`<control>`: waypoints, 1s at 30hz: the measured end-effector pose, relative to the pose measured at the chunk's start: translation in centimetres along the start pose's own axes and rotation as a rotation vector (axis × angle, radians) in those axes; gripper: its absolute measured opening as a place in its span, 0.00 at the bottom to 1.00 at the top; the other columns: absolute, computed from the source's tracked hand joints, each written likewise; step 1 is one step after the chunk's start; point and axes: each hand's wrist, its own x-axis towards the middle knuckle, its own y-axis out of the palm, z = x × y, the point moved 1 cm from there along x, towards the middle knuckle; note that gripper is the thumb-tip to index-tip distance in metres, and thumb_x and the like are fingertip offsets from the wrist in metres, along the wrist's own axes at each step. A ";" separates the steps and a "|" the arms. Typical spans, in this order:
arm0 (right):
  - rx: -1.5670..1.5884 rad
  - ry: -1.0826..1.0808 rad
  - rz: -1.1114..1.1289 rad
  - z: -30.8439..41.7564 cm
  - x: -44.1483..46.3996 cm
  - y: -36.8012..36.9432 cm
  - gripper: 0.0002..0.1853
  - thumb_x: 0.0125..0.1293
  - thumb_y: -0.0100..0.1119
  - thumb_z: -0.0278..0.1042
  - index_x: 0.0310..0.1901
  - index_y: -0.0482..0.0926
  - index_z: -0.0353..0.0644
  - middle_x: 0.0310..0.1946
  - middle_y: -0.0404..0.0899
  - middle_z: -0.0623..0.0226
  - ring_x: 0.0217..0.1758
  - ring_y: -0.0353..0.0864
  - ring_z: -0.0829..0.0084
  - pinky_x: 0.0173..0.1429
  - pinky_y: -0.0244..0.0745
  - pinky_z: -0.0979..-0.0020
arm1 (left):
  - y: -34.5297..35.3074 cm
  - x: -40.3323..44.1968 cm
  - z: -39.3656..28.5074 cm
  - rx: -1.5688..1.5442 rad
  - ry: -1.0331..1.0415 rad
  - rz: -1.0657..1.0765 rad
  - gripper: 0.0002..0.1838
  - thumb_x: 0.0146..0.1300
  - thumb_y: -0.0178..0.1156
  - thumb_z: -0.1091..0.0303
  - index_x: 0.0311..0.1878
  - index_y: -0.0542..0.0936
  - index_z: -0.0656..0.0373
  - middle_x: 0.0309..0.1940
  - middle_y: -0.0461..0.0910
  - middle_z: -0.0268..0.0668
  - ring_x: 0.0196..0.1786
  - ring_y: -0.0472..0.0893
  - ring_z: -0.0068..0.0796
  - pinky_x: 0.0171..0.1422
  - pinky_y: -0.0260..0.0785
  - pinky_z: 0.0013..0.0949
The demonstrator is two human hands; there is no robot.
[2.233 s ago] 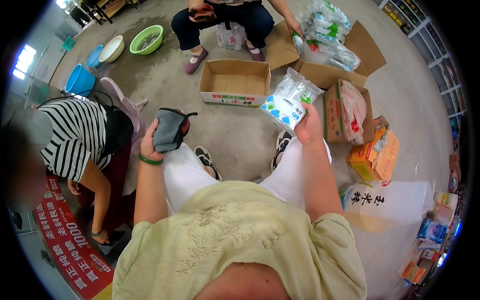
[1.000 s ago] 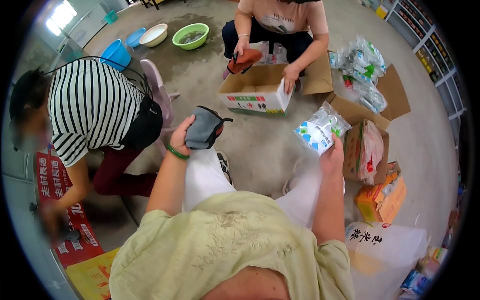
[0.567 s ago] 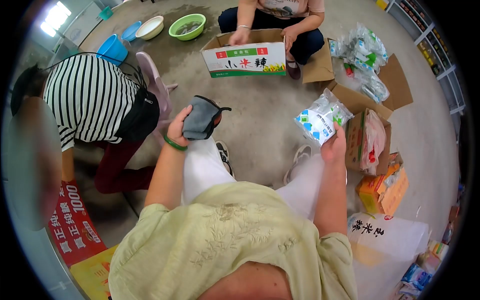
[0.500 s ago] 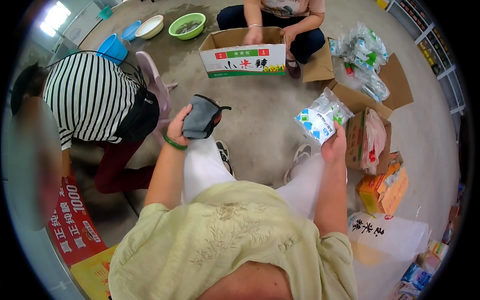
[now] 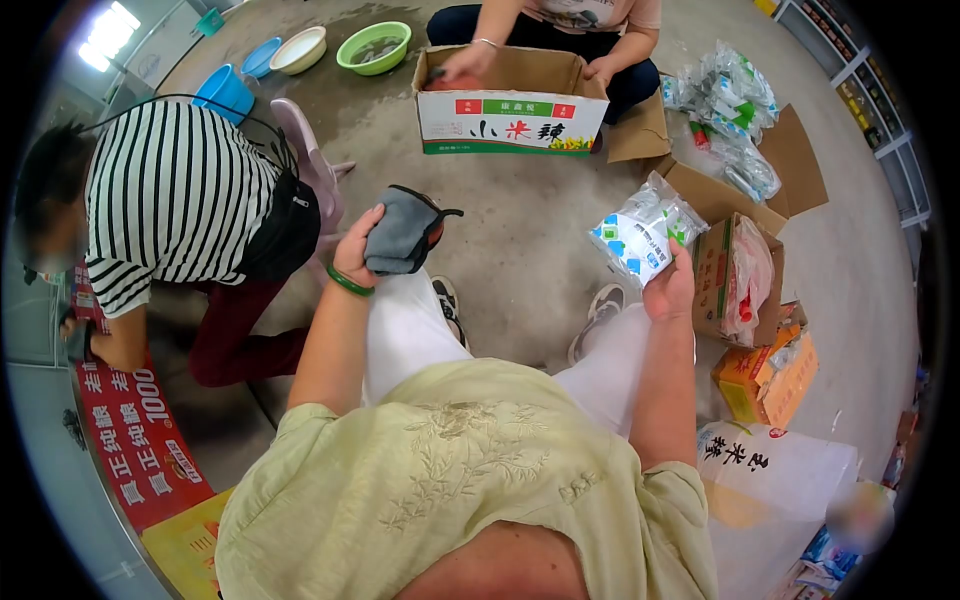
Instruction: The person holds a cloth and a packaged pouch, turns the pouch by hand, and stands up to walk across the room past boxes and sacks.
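1. Soft grey cloth bundle with black trim and loop (image 5: 400,236): 10 o'clock from centre, gripped at its left side by left hand (image 5: 354,252); some fingers hidden.
2. Looks light, floppy, not fragile; hold by the thick folded middle, skip the thin loop.
3. Clear plastic packet, blue-white print (image 5: 636,236): 2 o'clock, right hand (image 5: 670,284) pinching its lower-right edge.
4. Probably light, crinkly, slippery; grip the filled body, not loose film.

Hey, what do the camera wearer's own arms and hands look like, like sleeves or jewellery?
Short, loose, pale yellow-green sleeves cover the upper arms. The left hand and right hand wear no gloves. A smooth, round green bangle circles the left wrist; the right wrist shows none.
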 end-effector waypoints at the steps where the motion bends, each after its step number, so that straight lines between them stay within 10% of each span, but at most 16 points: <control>1: 0.000 0.001 -0.002 0.0 0.1 -0.1 0.24 0.66 0.46 0.39 0.61 0.64 0.37 0.57 0.72 0.61 0.59 0.72 0.62 0.63 0.66 0.59 | 0.0 0.1 0.1 0.002 0.006 -0.010 0.19 0.66 0.50 0.61 0.54 0.71 0.66 0.49 0.78 0.45 0.49 0.79 0.39 0.56 0.71 0.39; 30: 0.031 0.002 0.029 -0.1 -0.1 -0.3 0.23 0.65 0.48 0.37 0.60 0.65 0.39 0.56 0.72 0.61 0.58 0.72 0.62 0.62 0.66 0.60 | -0.2 0.1 0.0 -0.003 0.006 0.014 0.17 0.67 0.49 0.63 0.54 0.70 0.64 0.48 0.77 0.45 0.49 0.79 0.39 0.56 0.72 0.39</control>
